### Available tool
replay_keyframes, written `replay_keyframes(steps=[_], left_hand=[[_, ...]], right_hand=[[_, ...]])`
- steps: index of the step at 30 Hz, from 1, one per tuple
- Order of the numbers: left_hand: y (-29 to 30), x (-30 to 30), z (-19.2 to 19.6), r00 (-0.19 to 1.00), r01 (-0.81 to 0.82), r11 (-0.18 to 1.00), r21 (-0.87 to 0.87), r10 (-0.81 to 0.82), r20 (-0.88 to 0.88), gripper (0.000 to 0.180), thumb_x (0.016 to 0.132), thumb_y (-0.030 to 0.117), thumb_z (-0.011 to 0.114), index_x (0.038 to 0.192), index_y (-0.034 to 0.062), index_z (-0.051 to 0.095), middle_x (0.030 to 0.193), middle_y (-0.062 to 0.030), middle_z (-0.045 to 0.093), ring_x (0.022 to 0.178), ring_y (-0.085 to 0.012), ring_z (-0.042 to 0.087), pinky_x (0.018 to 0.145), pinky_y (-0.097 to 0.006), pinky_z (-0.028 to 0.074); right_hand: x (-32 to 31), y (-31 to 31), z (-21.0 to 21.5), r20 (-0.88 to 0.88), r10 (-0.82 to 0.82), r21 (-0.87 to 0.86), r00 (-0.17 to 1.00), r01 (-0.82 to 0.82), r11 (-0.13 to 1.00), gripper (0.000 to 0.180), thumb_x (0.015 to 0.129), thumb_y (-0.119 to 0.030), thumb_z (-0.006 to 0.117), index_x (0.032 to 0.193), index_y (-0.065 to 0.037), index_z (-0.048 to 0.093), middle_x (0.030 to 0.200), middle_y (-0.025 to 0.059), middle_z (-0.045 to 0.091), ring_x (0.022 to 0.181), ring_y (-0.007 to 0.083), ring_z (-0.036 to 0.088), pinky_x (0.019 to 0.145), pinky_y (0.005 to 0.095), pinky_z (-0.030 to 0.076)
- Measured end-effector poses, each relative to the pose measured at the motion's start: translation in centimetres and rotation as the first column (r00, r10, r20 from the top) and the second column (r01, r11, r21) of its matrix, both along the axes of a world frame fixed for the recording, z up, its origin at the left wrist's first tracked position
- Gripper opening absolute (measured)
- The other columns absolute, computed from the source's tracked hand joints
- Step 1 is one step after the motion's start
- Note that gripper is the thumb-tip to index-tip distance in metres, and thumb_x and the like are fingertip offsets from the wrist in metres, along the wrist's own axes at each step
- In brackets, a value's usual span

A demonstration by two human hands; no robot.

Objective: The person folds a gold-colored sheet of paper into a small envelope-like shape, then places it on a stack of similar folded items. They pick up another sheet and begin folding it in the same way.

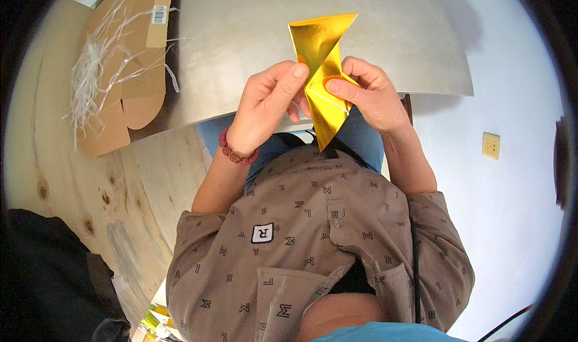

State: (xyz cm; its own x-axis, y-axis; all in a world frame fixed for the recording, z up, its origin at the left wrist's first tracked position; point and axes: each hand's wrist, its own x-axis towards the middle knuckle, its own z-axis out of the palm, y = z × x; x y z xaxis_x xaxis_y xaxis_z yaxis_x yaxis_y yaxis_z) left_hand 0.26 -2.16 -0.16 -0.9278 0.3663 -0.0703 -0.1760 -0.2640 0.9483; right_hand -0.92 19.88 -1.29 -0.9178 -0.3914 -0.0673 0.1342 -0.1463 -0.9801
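Note:
A shiny gold paper (326, 45), folded into a twisted shape with pointed ends, is held up in front of me near the table's front edge. My left hand (274, 95) pinches its left side at the middle, thumb on top and fingers behind. On the other side, my right hand (374, 95) grips the paper, its thumb pressing on the front near a fold. White edges show along the creases. One point of the paper hangs down towards my lap, while a wider flap spreads out at the top. The fingers behind the paper are partly hidden.
A grey table (241, 35) lies beyond my hands. On its left sits a brown cardboard piece (141, 89) with a bundle of clear plastic strips (90, 71) on it. A wall with a socket (490, 146) stands to the right. Dark cloth (54, 276) is at lower left.

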Motion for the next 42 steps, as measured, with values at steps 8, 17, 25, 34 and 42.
replay_keyframes(steps=[8,17,25,34,42], left_hand=[[1.5,0.2,-0.6,0.993,-0.071,0.996,-0.06,0.065,-0.095,0.021,0.106,0.023,0.066,0.11,0.004,0.074,0.078,0.0062,0.065,0.06,0.0009,0.051,0.05,-0.017,0.039],[1.4,0.4,-0.2,0.988,-0.107,0.994,-0.039,0.102,-0.113,0.01,0.103,0.011,0.068,0.102,0.0016,0.069,0.084,0.008,0.062,0.073,0.0015,0.053,0.064,-0.017,0.044],[2.8,1.3,0.0,0.952,-0.247,0.967,0.058,0.253,-0.173,0.006,0.099,0.003,0.071,0.1,0.0016,0.066,0.087,0.0051,0.066,0.078,0.0007,0.059,0.069,-0.018,0.05],[2.5,2.1,0.7,0.957,-0.25,0.968,0.011,0.249,-0.149,0.008,0.098,0.002,0.071,0.103,0.0005,0.066,0.088,0.0041,0.068,0.078,0.0001,0.061,0.07,-0.018,0.051],[1.0,2.0,0.8,0.974,-0.149,0.981,-0.125,0.124,-0.192,0.009,0.098,0.006,0.071,0.102,-0.002,0.069,0.082,0.0044,0.067,0.073,0.0005,0.061,0.065,-0.018,0.049]], right_hand=[[0.0,0.1,0.1,-0.031,0.021,-0.048,0.999,-0.023,0.999,0.025,0.102,-0.02,0.071,0.082,-0.009,0.06,0.076,-0.01,0.056,0.072,-0.0003,0.051,0.063,0.0194,0.039],[0.7,0.0,0.1,-0.029,0.001,-0.069,1.0,-0.003,0.998,0.021,0.103,-0.017,0.07,0.086,-0.008,0.063,0.08,-0.0082,0.058,0.074,0.0016,0.05,0.066,0.0209,0.04],[1.0,-1.1,-0.4,0.067,-0.093,-0.149,0.993,0.102,0.984,0.02,0.103,-0.019,0.07,0.088,-0.007,0.064,0.083,-0.0065,0.061,0.078,0.0026,0.052,0.069,0.0218,0.042],[1.4,-1.3,0.2,0.055,-0.117,-0.177,0.992,0.125,0.976,0.019,0.103,-0.019,0.071,0.089,-0.006,0.064,0.084,-0.0059,0.062,0.078,0.0027,0.053,0.068,0.0218,0.043],[1.4,-0.5,0.8,-0.401,-0.42,-0.021,0.814,0.45,0.893,0.017,0.093,-0.005,0.075,0.104,-0.005,0.062,0.1,0.0019,0.061,0.089,0.0093,0.057,0.078,0.0251,0.046]])
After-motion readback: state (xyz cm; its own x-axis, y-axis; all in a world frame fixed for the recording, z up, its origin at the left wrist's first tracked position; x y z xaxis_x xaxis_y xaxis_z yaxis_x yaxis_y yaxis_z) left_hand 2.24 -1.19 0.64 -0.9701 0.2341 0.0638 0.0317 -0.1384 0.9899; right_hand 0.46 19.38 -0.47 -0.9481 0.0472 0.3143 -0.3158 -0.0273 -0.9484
